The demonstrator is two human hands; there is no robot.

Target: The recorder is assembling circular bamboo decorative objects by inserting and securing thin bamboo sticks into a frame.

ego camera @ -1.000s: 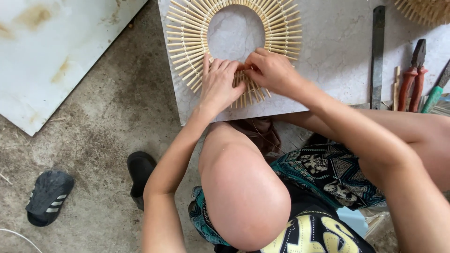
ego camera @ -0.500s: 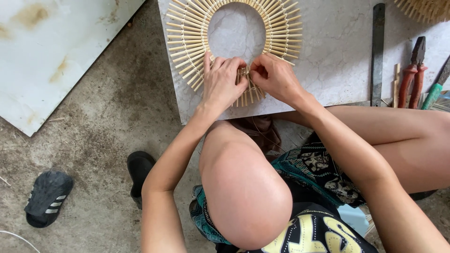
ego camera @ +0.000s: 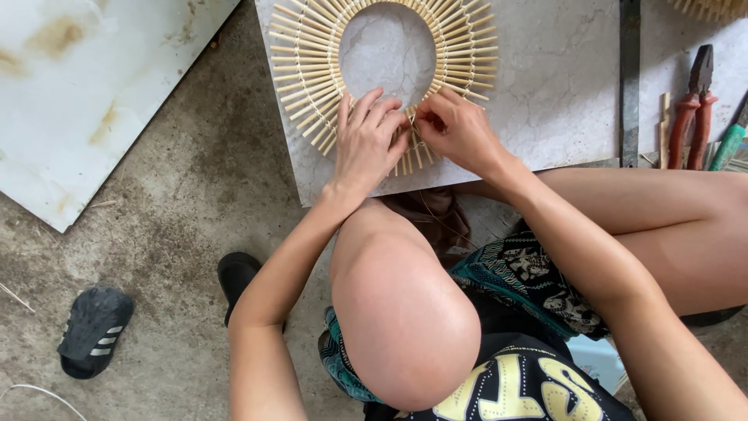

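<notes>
A ring of short bamboo sticks lies flat on a grey marbled slab, the sticks fanning outward around an oval opening. My left hand rests on the ring's near edge, fingers spread over the sticks. Just to its right, my right hand pinches the sticks at the same near edge, fingertips almost meeting the left hand's. A thin strand hangs from that spot toward my knee; what it is I cannot tell.
Red-handled pliers and a green-handled tool lie on the slab's right side beside a dark metal bar. A white board lies left on the concrete floor. Black sandals sit near my raised knee.
My right hand has drawn in closer to the left hand at the ring's near edge. The left hand stays pressed on the sticks.
</notes>
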